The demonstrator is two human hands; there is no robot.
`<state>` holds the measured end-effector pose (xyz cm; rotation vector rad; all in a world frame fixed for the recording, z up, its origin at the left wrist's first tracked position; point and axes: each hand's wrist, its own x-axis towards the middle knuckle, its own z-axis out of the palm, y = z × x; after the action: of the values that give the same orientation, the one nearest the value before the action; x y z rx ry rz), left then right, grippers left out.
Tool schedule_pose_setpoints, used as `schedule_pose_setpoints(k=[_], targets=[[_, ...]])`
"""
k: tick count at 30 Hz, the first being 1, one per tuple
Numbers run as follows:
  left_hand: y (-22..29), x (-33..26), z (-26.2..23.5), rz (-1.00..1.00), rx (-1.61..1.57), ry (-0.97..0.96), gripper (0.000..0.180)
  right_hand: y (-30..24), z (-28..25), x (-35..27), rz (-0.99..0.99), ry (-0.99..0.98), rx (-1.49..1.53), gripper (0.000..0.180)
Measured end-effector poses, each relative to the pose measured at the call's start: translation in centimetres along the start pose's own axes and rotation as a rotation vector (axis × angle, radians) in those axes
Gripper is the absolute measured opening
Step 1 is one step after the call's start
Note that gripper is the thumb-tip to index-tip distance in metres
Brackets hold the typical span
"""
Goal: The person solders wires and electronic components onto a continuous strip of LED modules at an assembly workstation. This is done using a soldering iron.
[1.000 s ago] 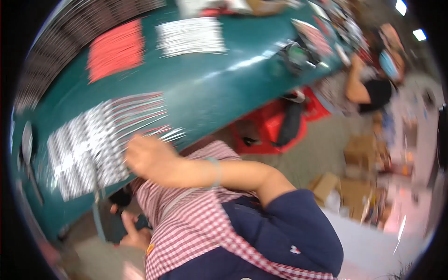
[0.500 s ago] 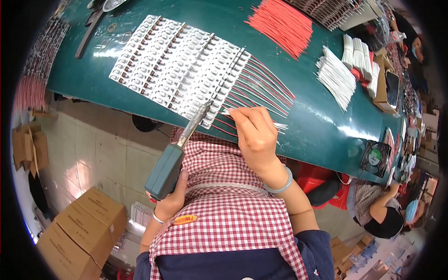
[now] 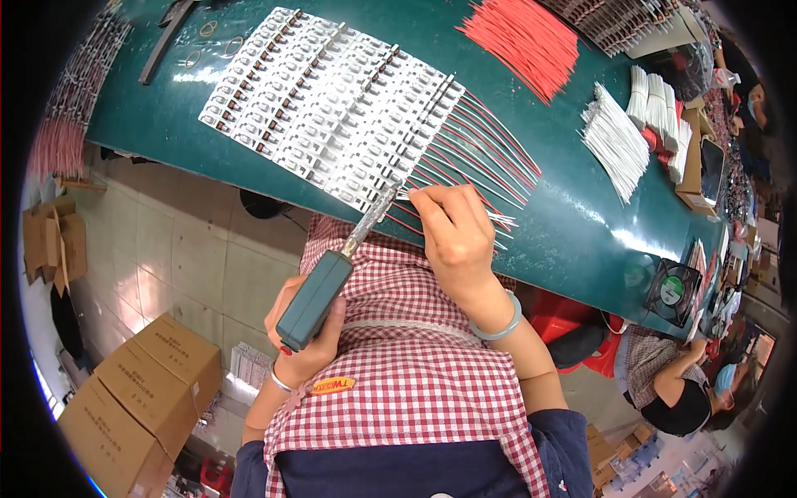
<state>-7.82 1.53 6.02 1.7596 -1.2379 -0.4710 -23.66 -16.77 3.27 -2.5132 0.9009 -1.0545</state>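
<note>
My left hand [image 3: 309, 358] is closed around the dark green handle of a soldering iron [image 3: 317, 300]. Its metal shaft slants up and right, with the tip at the right edge of a white panel [image 3: 340, 124] near my body. Rows of small metal parts cover this panel, and red and white wires [image 3: 486, 153] fan out from its right side. My right hand [image 3: 461, 241] pinches a thin white wire by the iron's tip. More white wire ends [image 3: 504, 222] stick out past its knuckles. Whether tip and wire touch is too small to tell.
The green table [image 3: 573, 241] holds a red wire pile [image 3: 523, 41], a white wire pile [image 3: 614, 145] and tied white bundles [image 3: 656, 98]. A small fan [image 3: 669, 290] stands by the right end. Cardboard boxes [image 3: 141, 390] are on the floor at left. Another person [image 3: 672, 378] sits at right.
The iron's tip has shifted toward the panel's right edge, nearer the wire in my right hand. My left hand's fingers now show around the handle. The whole view has shifted slightly.
</note>
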Motion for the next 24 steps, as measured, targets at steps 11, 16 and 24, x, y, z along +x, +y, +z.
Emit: schedule_pose_setpoints(k=[11, 16, 24], targets=[[1.2, 0.8, -0.2, 0.072, 0.099, -0.006, 0.016, -0.3, -0.2, 0.2, -0.014, -0.029, -0.032, 0.028], [0.5, 0.3, -0.3, 0.124, 0.123, 0.006, 0.016, -0.4, -0.3, 0.3, -0.012, -0.035, -0.042, 0.029], [0.0, -0.9, -0.7, 0.015, 0.04, 0.024, 0.023, -0.5, -0.3, 0.2, -0.003, -0.035, -0.04, 0.029]])
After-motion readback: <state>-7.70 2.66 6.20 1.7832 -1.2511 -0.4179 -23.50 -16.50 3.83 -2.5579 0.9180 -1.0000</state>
